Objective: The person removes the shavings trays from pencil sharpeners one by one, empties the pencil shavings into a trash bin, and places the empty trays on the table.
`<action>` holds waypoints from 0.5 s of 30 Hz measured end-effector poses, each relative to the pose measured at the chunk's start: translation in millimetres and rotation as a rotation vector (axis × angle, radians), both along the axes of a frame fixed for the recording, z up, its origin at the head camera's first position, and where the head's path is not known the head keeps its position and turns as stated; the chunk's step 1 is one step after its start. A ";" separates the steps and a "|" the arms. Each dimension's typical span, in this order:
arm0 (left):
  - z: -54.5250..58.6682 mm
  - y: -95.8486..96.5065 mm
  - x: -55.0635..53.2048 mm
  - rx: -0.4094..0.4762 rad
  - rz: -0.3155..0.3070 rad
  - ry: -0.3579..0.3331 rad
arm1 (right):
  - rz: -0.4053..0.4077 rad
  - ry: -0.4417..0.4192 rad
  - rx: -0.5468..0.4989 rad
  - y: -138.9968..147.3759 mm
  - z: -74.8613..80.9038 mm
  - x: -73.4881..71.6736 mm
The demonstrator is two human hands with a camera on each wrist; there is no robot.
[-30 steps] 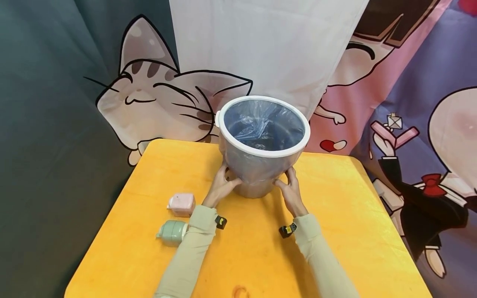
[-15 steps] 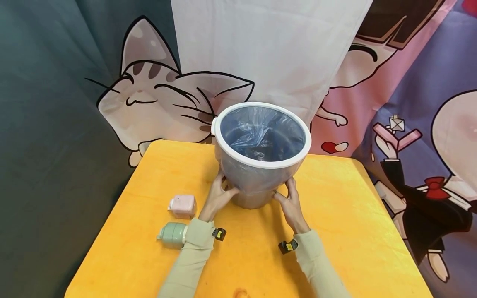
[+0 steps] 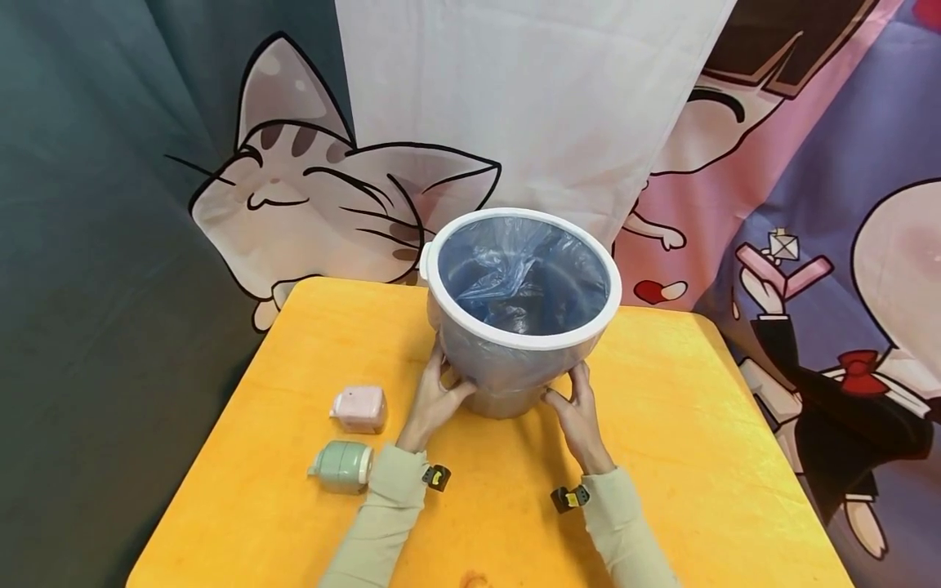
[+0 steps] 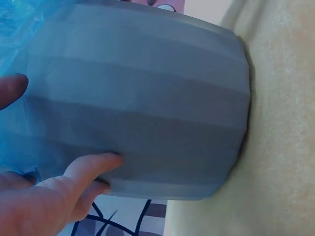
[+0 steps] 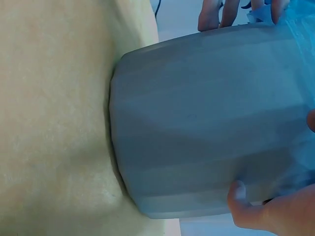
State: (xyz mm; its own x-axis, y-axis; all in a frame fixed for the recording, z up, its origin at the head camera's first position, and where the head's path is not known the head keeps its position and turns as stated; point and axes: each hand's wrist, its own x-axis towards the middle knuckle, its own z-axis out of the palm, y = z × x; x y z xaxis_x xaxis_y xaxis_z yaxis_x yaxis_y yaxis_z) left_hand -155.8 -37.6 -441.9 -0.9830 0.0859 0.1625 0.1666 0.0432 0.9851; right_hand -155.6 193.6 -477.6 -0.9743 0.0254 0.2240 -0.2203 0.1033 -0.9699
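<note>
A grey trash can [image 3: 507, 404] with a white rim [image 3: 522, 339] stands upright on the yellow table. Inside it a thin bluish plastic bag [image 3: 500, 278] lines the wall, and the bag's edge hangs down outside below the rim. My left hand [image 3: 432, 404] holds the can low on its left side, thumb toward the front. On the opposite side my right hand [image 3: 581, 418] grips it in the same way. Both wrist views show fingers against the grey ribbed wall [image 4: 138, 108], partly over the bag. In the head view the can hides the far fingertips.
A small pink container [image 3: 360, 408] and a small green one [image 3: 342, 467] lie left of my left forearm. Printed cloth [image 3: 529, 98] hangs behind the yellow table [image 3: 684, 457] and along its sides.
The trash can has slid toward me across the table, with both hands holding it throughout. My forearms have drawn back with it. The pink and green containers have stayed put.
</note>
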 end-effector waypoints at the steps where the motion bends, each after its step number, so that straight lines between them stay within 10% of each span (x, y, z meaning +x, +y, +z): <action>1: -0.6 0.2 0.0 0.007 -0.001 0.001 | 0.002 0.002 -0.002 0.1 -0.8 0.0; 15: 2.5 0.5 4.1 -0.049 0.027 -0.012 | -0.020 -0.020 0.009 -8.3 18.3 13.0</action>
State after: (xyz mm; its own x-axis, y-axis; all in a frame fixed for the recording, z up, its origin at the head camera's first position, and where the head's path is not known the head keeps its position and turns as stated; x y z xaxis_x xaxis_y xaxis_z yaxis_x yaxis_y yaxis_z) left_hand -151.7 -37.1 -439.4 -0.9870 0.0667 0.1464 0.1524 0.0959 0.9837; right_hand -142.6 185.4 -459.4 -0.9779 0.0433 0.2044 -0.1983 0.1166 -0.9732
